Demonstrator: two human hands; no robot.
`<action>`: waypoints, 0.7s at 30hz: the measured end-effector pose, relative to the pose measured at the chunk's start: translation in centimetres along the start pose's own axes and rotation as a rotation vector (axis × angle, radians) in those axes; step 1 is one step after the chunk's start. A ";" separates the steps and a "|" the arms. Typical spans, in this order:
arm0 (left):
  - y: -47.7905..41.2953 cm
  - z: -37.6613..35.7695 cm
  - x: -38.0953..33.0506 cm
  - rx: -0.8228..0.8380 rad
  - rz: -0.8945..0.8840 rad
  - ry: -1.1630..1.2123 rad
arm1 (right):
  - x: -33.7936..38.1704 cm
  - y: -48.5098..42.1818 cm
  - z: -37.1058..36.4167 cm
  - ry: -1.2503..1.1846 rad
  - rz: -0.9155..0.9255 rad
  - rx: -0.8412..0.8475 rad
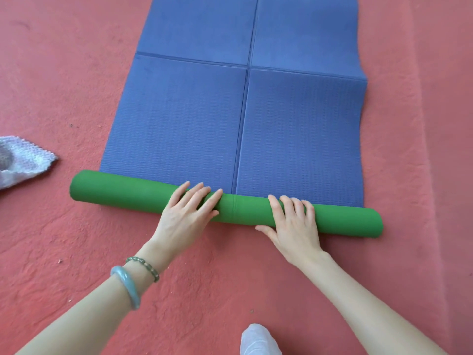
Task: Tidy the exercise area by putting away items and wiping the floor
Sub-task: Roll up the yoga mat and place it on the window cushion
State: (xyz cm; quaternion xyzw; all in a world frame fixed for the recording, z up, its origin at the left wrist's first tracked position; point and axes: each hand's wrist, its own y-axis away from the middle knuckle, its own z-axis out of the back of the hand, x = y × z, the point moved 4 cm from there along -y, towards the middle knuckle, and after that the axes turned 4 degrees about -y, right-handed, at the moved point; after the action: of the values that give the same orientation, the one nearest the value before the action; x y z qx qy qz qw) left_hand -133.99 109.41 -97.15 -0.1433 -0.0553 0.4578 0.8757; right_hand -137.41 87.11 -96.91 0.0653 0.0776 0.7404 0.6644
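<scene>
An exercise mat lies on the red floor, blue side (238,106) up, with fold creases crossing it. Its near end is wound into a green roll (122,190) that runs from left to right. My left hand (188,213) rests flat on top of the roll near its middle, fingers spread. My right hand (294,224) presses on the roll further right, fingers over the top and thumb on the near side. Neither hand closes around the roll.
A pale purple and white cloth (23,160) lies on the red floor (64,85) at the left edge. A knee in light grey fabric (258,339) shows at the bottom. Bracelets sit on my left wrist (133,280).
</scene>
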 end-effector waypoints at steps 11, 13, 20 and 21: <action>-1.4 -2.3 0.7 0.053 -0.090 -0.274 | -1.1 -3.0 2.0 -0.086 0.001 0.054; -2.0 -2.2 1.1 0.094 -0.092 -0.275 | -0.5 -1.8 1.8 -0.086 -0.004 -0.053; -4.2 -2.0 2.2 0.217 -0.093 -0.175 | -0.7 -4.0 0.2 -0.014 0.050 -0.008; -4.7 -1.9 2.4 0.239 -0.094 -0.155 | -0.8 -4.6 0.1 -0.017 0.052 -0.001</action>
State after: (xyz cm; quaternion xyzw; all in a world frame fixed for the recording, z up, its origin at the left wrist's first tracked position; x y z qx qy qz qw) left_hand -128.49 108.50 -97.67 0.0007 -0.0746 0.4295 0.9000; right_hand -132.83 86.77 -97.77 0.0733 0.0700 0.7568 0.6457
